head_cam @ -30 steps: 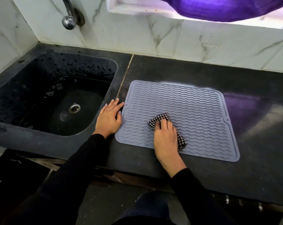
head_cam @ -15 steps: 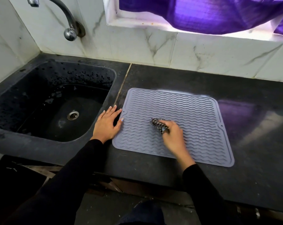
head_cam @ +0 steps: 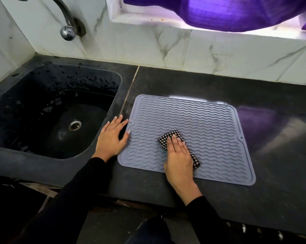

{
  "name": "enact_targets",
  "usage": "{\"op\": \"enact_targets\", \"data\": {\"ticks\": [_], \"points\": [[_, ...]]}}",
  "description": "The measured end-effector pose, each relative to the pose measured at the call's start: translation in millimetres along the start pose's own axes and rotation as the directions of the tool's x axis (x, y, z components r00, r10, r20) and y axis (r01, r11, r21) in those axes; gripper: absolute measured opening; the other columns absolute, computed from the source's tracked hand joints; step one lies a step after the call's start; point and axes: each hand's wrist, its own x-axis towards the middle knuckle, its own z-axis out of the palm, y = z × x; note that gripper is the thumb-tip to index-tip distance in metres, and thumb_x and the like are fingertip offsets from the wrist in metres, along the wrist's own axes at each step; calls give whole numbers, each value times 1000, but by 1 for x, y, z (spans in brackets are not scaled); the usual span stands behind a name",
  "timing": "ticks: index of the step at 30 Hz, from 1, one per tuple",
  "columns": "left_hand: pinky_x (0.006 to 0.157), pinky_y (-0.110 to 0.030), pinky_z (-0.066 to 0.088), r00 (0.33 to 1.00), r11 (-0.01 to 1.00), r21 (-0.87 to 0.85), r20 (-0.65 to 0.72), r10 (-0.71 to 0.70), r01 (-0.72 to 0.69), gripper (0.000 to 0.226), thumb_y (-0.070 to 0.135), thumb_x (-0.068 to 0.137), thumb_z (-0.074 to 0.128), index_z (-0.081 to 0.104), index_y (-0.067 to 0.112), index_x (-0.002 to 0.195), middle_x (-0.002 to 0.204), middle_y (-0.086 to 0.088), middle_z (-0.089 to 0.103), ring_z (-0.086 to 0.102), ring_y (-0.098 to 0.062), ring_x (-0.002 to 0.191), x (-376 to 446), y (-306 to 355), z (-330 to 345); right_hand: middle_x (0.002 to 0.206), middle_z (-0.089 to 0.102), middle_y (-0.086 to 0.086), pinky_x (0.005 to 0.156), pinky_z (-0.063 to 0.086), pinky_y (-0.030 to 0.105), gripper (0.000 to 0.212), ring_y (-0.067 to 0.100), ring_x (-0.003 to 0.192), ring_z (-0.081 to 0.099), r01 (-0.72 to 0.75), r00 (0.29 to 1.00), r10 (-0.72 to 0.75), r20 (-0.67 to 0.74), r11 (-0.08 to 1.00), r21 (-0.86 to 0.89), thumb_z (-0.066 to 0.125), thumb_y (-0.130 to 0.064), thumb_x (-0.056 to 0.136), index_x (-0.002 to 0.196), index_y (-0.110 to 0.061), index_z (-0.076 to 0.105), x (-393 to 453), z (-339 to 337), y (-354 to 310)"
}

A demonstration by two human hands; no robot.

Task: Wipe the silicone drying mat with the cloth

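Note:
A grey-blue silicone drying mat (head_cam: 201, 124) with wavy ridges lies flat on the dark counter (head_cam: 271, 164). A black-and-white checked cloth (head_cam: 168, 136) lies on the mat's front middle. My right hand (head_cam: 179, 155) presses flat on the cloth with straight fingers, so most of the cloth is hidden under it. My left hand (head_cam: 111, 136) rests flat on the counter at the mat's left edge, and its thumb touches the mat's rim.
A black sink (head_cam: 48, 113) with a metal drain (head_cam: 75, 125) lies left of the mat. A tap (head_cam: 66, 23) juts from the marble wall above it. A purple curtain (head_cam: 227, 13) hangs in the window behind. The counter's front edge runs just below the mat.
My right hand was bunching the cloth up with curled fingers half a second ago. Now the cloth lies flat again and the hand presses on it. My left hand stays at the mat's edge.

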Motion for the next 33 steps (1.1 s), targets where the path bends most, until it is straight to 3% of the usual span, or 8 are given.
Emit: {"op": "enact_targets", "data": {"ticks": [6, 9, 13, 14, 17, 20, 24, 33], "points": [[118, -34, 12, 1000, 1000, -5, -1, 11, -11, 67, 58, 86, 25, 42, 23, 141, 153, -1, 31, 21, -15, 144, 1, -3, 1, 131, 56, -4, 103, 33, 23, 54, 13, 120, 53, -30, 988, 63, -142, 975, 220, 58, -7, 79, 129, -26, 53, 6, -13, 17], [118, -35, 12, 1000, 1000, -13, 4, 3, -3, 62, 52, 87, 32, 42, 23, 141, 153, -1, 31, 21, -15, 144, 2, -2, 0, 104, 70, -2, 78, 49, 26, 44, 17, 89, 63, -158, 979, 197, -49, 894, 420, 57, -6, 83, 121, -27, 62, 20, -28, 30], [118, -34, 12, 1000, 1000, -9, 12, -6, 7, 62, 53, 87, 32, 42, 24, 141, 153, 0, 31, 21, -14, 144, 1, -1, -1, 81, 66, 8, 55, 47, 23, 17, 21, 70, 60, -496, 793, 492, 360, 177, 850, 52, -5, 89, 92, -14, 66, 55, -64, 48], [118, -34, 11, 1000, 1000, -11, 14, -7, 7, 62, 53, 87, 32, 42, 24, 141, 153, 0, 31, 21, -14, 144, 1, -1, -2, 81, 66, 9, 57, 45, 23, 17, 21, 70, 59, -478, 777, 561, 287, 229, 848, 53, -5, 89, 84, -17, 65, 61, -69, 48], [118, -34, 12, 1000, 1000, -18, 16, -9, 10, 62, 53, 87, 32, 42, 24, 141, 153, 0, 31, 20, -14, 144, 1, 0, -3, 90, 67, 3, 63, 38, 20, 28, 11, 71, 52, -367, 863, 490, -125, 776, 513, 54, -3, 85, 105, -19, 66, 66, -67, 34], [118, -35, 12, 1000, 1000, -16, 15, -7, 7, 63, 52, 86, 32, 42, 23, 141, 152, -1, 32, 21, -15, 144, 1, 2, -4, 126, 57, 9, 89, 47, 29, 47, 21, 103, 57, -218, 973, 228, -42, 963, 161, 52, 2, 86, 130, -15, 50, 58, -40, 15], [118, -35, 12, 1000, 1000, -3, 8, -1, 1, 63, 54, 87, 30, 41, 23, 141, 153, -2, 31, 21, -15, 144, 2, 0, -2, 154, 15, 18, 117, 11, 40, 56, 31, 142, 13, -96, 995, 95, -15, 984, -153, 40, 1, 92, 145, -4, 21, 54, -9, 11], [117, -34, 12, 1000, 1000, 3, 14, -1, 1, 63, 55, 87, 29, 41, 24, 141, 153, 0, 31, 20, -14, 144, 2, -2, -1, 155, 14, 14, 116, 12, 35, 60, 27, 142, 16, 25, 997, -15, 71, 988, -150, 42, 3, 91, 145, -5, 19, 57, -14, 20]]}}
